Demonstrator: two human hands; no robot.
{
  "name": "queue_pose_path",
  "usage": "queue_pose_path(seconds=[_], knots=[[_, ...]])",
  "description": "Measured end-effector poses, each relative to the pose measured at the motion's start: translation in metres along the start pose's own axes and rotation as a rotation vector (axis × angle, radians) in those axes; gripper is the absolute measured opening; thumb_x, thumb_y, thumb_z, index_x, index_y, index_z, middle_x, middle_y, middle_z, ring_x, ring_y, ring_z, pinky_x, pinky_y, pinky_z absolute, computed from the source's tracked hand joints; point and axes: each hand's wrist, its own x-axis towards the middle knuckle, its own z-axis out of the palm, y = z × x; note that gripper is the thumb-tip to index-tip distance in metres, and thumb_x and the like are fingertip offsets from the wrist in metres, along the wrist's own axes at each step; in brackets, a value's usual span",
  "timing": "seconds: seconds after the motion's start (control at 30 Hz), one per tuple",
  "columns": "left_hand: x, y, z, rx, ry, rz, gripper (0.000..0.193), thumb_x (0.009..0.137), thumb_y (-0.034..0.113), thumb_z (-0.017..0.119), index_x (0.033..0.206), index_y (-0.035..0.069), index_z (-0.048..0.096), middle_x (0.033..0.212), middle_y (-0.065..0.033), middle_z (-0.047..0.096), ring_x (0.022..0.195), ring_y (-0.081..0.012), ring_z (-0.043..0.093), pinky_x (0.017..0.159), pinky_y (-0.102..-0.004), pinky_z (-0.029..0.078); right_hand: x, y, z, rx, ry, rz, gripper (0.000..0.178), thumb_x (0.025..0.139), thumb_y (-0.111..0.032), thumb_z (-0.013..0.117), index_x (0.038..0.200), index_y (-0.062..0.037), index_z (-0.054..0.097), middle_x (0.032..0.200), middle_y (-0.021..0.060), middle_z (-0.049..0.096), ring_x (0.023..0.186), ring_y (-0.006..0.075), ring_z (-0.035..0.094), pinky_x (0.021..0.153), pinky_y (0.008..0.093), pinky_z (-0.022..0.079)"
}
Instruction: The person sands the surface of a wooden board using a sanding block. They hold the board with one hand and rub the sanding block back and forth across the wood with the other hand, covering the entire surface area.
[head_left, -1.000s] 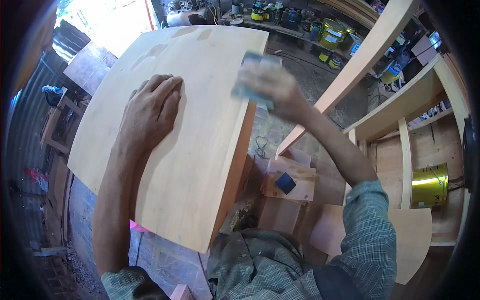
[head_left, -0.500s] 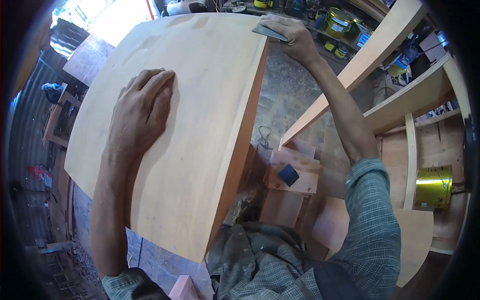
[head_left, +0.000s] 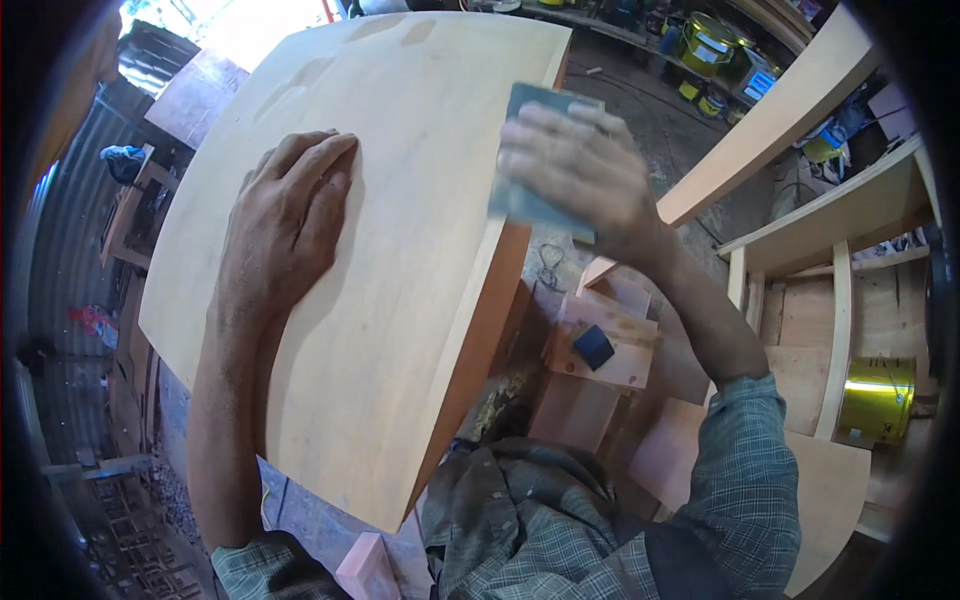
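A large pale wooden panel (head_left: 400,240) with a slightly curved face fills the middle, its right edge a thick reddish-brown side. My left hand (head_left: 285,205) rests palm down on its face, fingers lying together and holding nothing. Along the panel's right edge, my right hand (head_left: 575,165), blurred by motion, presses a grey-green sheet of sandpaper (head_left: 508,205). The sheet lies partly over the face and sticks out past the edge. My palm hides much of it.
Below right, a dark blue block (head_left: 593,347) sits on a small wooden stool (head_left: 640,365). A long wooden post (head_left: 770,130) slants at the right, beside a wooden frame (head_left: 842,330) holding a yellow metal can (head_left: 878,400). More cans (head_left: 707,45) stand on the far shelf.
My right hand has slid the sandpaper from the panel's far corner toward me along the right edge. My left hand stays in place on the panel. The view has shifted slightly.
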Motion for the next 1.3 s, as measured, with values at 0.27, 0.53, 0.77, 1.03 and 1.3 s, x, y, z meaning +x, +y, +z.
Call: queue_pose_path(seconds=[0.27,0.53,0.77,1.03,1.3], knots=[[0.002,-0.002,0.002,-0.013,0.000,0.028,0.029,0.093,0.014,0.051,0.115,-0.001,0.063,0.115,-0.0170,0.063,0.108,-0.0336,0.060,0.094,-0.0405,0.046,-0.008,0.081,0.035,-0.194,-0.077,0.015,0.031,0.082,-0.020,0.066,0.113,-0.0196,0.068,0.113,0.0075,0.069,0.113,0.0199,0.063,0.099,0.0440,0.044],[0.003,-0.001,0.001,-0.025,0.036,0.035,0.029,0.094,0.015,0.050,0.113,0.000,0.065,0.113,-0.0157,0.065,0.105,-0.0322,0.062,0.092,-0.0396,0.047,-0.014,0.064,0.040,-0.136,-0.022,-0.164,0.035,0.079,-0.017,0.064,0.114,-0.0149,0.066,0.099,0.0070,0.069,0.076,0.0225,0.066,0.066,0.0359,0.052],[-0.006,-0.017,0.001,-0.013,0.051,0.090,0.029,0.095,0.017,0.049,0.114,-0.001,0.063,0.113,-0.0166,0.064,0.105,-0.0328,0.062,0.092,-0.0375,0.048,0.006,0.016,0.014,-0.103,-0.093,-0.101,0.036,0.078,-0.015,0.067,0.114,-0.0147,0.067,0.110,0.0081,0.068,0.098,0.0239,0.066,0.081,0.0425,0.050],[-0.008,-0.017,-0.003,-0.002,-0.001,0.143,0.034,0.096,0.025,0.047,0.114,0.002,0.064,0.118,-0.0166,0.062,0.107,-0.0346,0.061,0.093,-0.0411,0.047,-0.043,-0.194,-0.110,1.289,-0.570,0.157,0.035,0.080,-0.010,0.064,0.115,-0.0049,0.066,0.112,0.0110,0.066,0.112,0.0250,0.061,0.094,0.0382,0.048],[-0.070,-0.017,-0.038,-0.132,0.181,0.307,0.028,0.096,0.022,0.054,0.117,0.008,0.067,0.124,-0.0157,0.062,0.109,-0.0323,0.062,0.092,-0.0410,0.049,-0.089,-0.231,-0.095,0.962,0.640,1.488,0.026,0.086,-0.005,0.061,0.109,0.0060,0.062,0.101,0.0087,0.064,0.096,0.0115,0.060,0.084,0.0274,0.048]])
